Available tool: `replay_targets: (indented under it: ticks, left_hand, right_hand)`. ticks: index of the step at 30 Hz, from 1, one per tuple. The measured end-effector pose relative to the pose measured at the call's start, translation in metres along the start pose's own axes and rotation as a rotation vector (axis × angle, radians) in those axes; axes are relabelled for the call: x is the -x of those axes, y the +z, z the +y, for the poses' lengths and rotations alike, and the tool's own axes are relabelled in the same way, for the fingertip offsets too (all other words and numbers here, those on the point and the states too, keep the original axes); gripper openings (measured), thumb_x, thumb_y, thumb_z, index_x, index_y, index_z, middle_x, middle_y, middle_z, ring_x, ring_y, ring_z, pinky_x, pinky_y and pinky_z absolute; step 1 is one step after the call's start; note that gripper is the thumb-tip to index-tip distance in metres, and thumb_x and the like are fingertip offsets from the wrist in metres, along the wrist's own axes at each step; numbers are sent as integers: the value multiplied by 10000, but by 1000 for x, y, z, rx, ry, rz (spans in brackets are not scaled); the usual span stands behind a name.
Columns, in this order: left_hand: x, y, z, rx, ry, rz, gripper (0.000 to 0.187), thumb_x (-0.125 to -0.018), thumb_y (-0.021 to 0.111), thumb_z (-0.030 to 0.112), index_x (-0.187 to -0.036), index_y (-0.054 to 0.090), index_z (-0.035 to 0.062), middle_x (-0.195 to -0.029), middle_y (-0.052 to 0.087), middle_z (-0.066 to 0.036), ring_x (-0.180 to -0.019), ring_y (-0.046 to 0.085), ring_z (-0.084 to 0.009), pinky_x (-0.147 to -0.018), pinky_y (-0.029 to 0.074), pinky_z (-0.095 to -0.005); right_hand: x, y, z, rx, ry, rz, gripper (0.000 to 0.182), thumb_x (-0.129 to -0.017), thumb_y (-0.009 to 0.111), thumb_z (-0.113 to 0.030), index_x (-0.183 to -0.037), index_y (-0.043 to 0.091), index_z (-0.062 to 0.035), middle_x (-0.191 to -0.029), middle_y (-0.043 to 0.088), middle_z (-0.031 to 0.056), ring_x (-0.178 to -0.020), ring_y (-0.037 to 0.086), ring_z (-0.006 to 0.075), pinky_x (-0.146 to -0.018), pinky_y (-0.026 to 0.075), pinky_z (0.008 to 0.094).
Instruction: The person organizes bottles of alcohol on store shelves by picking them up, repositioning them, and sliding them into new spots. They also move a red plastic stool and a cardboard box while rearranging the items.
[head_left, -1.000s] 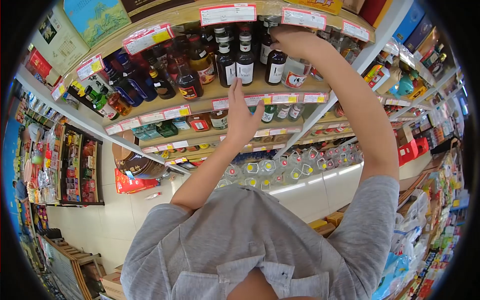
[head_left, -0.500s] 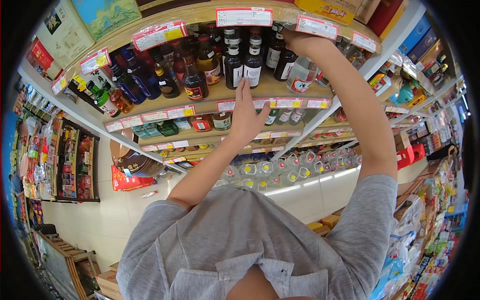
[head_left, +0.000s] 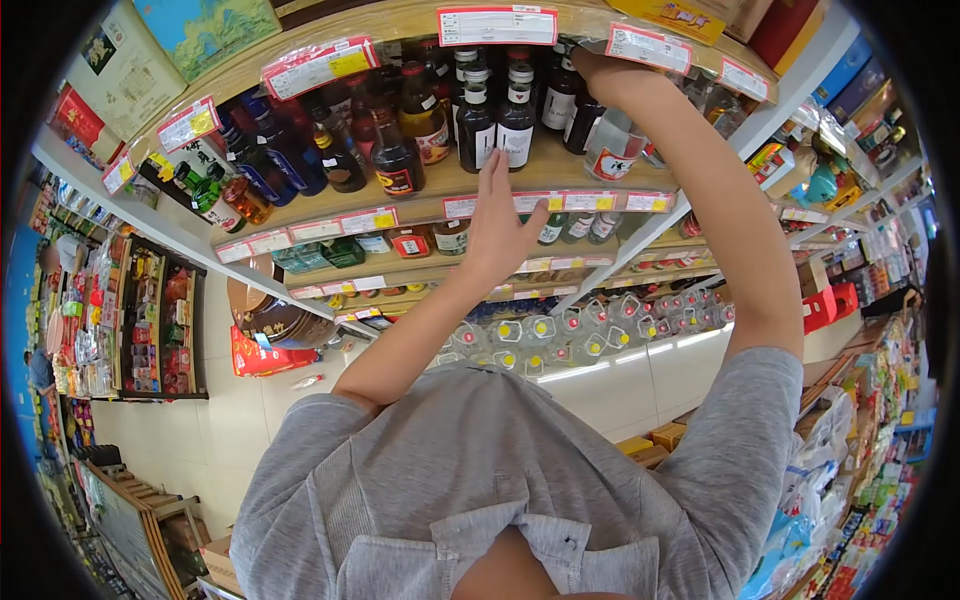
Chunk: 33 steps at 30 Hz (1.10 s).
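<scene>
Two dark bottles with white labels, a left one (head_left: 476, 125) and a right one (head_left: 515, 120), stand side by side at the front of the wooden shelf (head_left: 440, 190). My left hand (head_left: 500, 225) is open before them, its fingertips at the lower part of their labels and its thumb held apart. Reaching in from the right, my right hand (head_left: 608, 80) is at the top of another dark bottle (head_left: 583, 126) further back. Its fingers are hidden, so its grip does not show. A clear bottle with a red and white label (head_left: 614, 148) stands just below my right wrist.
Brown and amber bottles (head_left: 397, 150) and blue bottles (head_left: 290, 150) stand to the left. Price tags (head_left: 497, 26) line the shelf edge above. Large clear jugs (head_left: 540, 330) sit low down. A big brown jar (head_left: 275, 315) is on the floor at left.
The view has shifted slightly, so the shelf sits a little further right. Both hands keep nearly the same places against the bottles.
</scene>
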<state>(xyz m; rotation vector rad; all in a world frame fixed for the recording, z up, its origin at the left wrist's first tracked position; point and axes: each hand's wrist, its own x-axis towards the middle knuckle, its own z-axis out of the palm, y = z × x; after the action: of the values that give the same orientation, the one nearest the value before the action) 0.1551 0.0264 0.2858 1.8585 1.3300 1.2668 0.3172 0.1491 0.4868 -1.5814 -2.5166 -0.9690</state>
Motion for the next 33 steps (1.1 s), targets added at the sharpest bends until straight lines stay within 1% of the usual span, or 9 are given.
replay_targets:
  ticks: [6, 7, 10, 11, 18, 22, 25, 31, 33]
  left_hand:
    - [0, -1, -3, 54, -17, -2, 869, -1002, 720, 262, -1635, 230, -78, -1700, 246, -245, -1429, 520, -415, -938, 612, -367]
    - [1, -1, -4, 65, -25, -10, 872, -1004, 719, 267, -1636, 227, -79, -1699, 246, -247, -1431, 519, -417, -939, 611, -367]
    - [1, -1, -3, 40, -13, -11, 874, -1005, 716, 270, -1636, 224, -82, -1695, 248, -257, -1419, 532, -416, -931, 612, -363]
    - [0, -2, -3, 38, -2, -6, 871, -1005, 715, 266, -1634, 226, -84, -1694, 248, -259, -1417, 534, -416, -933, 611, -365]
    - [0, -3, -2, 83, 13, -69, 834, -999, 713, 235, -1628, 261, -75, -1673, 290, -259, -1428, 523, -401, -1026, 566, -393]
    - [3, -7, 0, 18, 144, -30, 837, -937, 752, 206, -1565, 308, -123, -1640, 310, -281, -1279, 587, -400, -937, 571, -428]
    - [4, -18, -4, -83, 232, 236, 755, -950, 738, 160, -1555, 351, -71, -1612, 345, -269, -1464, 429, -444, -1193, 404, -477]
    - [-17, -21, -23, -141, 215, 342, 816, -953, 733, 165, -1569, 270, -103, -1584, 302, -318, -1499, 342, -486, -1249, 308, -506]
    - [-21, -20, -29, -121, 183, 316, 842, -943, 737, 168, -1569, 254, -121, -1580, 305, -330, -1490, 344, -498, -1246, 310, -505]
  right_hand:
    - [17, 23, -14, -321, 21, 77, 333, -1059, 598, -344, -1266, 664, -92, -1115, 732, 187, -982, 736, 360, -902, 573, 473]
    - [18, 27, -23, -423, 36, 209, 428, -1053, 587, -450, -1271, 683, -94, -1107, 741, 192, -1020, 727, 381, -919, 567, 493]
    - [14, 7, -40, -571, 86, 41, 534, -1014, 623, -550, -1256, 705, -81, -1102, 753, 208, -1056, 726, 386, -933, 565, 503]
    - [3, 34, -39, -673, 39, 117, 635, -984, 637, -622, -1217, 715, -37, -1050, 757, 224, -1039, 724, 402, -912, 563, 510]
    - [0, 33, -31, -502, -59, -56, 639, -991, 656, -567, -1230, 694, 24, -1066, 754, 238, -1046, 727, 409, -937, 561, 507]
    - [5, 39, -9, -643, 47, -121, 595, -997, 664, -546, -1220, 700, 4, -1073, 733, 239, -1042, 710, 417, -923, 539, 485]
    - [1, 54, -2, -550, 65, -70, 603, -1007, 649, -553, -1272, 684, -12, -1112, 746, 220, -1035, 729, 399, -896, 552, 490]
    - [-11, 83, 6, -490, 137, -96, 568, -1053, 590, -525, -1325, 661, -31, -1044, 752, 229, -985, 745, 393, -863, 560, 514]
    - [-14, 95, 7, -434, 105, 22, 565, -1055, 586, -524, -1354, 642, -47, -1025, 753, 227, -966, 749, 394, -841, 568, 517]
